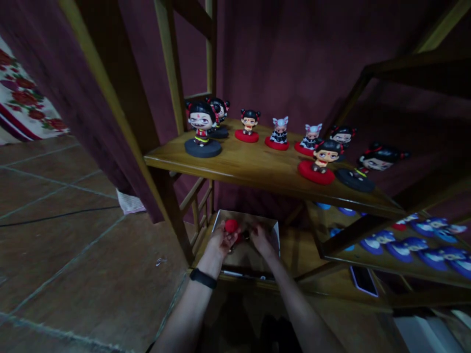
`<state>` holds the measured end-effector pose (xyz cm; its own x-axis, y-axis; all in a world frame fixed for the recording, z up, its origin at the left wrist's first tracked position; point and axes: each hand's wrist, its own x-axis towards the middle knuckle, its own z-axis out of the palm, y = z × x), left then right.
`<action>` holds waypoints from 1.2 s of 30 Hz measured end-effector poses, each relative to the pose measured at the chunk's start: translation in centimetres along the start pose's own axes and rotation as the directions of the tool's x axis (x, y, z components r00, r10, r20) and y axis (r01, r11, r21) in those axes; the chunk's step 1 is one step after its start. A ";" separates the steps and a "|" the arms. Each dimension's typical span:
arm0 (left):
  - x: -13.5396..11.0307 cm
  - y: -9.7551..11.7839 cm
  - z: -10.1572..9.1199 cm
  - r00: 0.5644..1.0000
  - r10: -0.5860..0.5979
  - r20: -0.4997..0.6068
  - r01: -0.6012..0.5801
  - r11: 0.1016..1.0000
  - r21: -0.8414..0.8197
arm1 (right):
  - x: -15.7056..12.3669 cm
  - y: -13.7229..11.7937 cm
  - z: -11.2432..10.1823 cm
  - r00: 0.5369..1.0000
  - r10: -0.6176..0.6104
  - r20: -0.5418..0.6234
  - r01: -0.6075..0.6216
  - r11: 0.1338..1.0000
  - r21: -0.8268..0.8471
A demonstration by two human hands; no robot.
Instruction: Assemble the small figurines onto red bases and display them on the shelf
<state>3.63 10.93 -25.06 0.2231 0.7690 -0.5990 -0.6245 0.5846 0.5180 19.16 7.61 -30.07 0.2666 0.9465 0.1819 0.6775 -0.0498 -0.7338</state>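
Both of my hands reach down into an open cardboard box (270, 226) on the lower level of a wooden shelf unit. My left hand (222, 241), with a black band on its wrist, is closed round a figurine with a red round base (231, 225). My right hand (262, 241) is curled beside it over a small dark part of what looks like the same figurine, but what it grips is too dark to make out. Above them, the upper wooden shelf (253, 166) carries a row of several big-headed figurines on red and dark round bases.
A black-haired figurine on a dark base (202, 135) stands at the shelf's left end, one on a red base (317, 164) near the front right. Lower right shelves hold blue-based figurines (405, 245) and a phone (363, 280). A maroon curtain hangs behind; tiled floor lies left.
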 end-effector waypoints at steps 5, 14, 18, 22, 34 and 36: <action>0.1 0.5 -0.3 1.000 -0.027 0.000 0.027 1.000 0.016 | -0.2 0.8 3.6 0.995 0.079 0.066 -0.066 0.980 -0.187; -0.8 -0.3 0.3 0.995 -0.057 0.084 0.055 0.998 0.026 | -1.2 -1.4 -3.3 0.954 0.204 0.219 -0.285 0.399 0.871; -1.5 -2.2 1.4 0.979 -0.138 0.147 0.124 0.987 0.102 | -3.0 -2.5 -5.7 0.947 0.162 0.278 -0.306 0.184 0.934; -1.8 -3.7 1.9 0.976 -0.154 0.153 0.128 0.978 0.164 | -3.8 -2.5 -5.3 0.958 0.212 0.192 -0.231 0.178 0.957; -2.2 -5.6 2.5 0.967 -0.181 0.181 0.151 0.975 0.164 | -2.9 -1.7 -5.9 0.955 0.291 -0.050 -0.161 0.654 0.740; -2.4 -5.7 2.7 0.967 -0.166 0.194 0.139 0.979 0.148 | -2.9 -1.6 -5.5 0.955 0.295 -0.036 -0.160 0.610 0.776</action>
<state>8.67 6.46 -24.96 0.4647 0.6963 -0.5470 -0.4695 0.7175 0.5145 21.08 3.17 -25.83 0.4788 0.8777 -0.0194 -0.1608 0.0659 -0.9848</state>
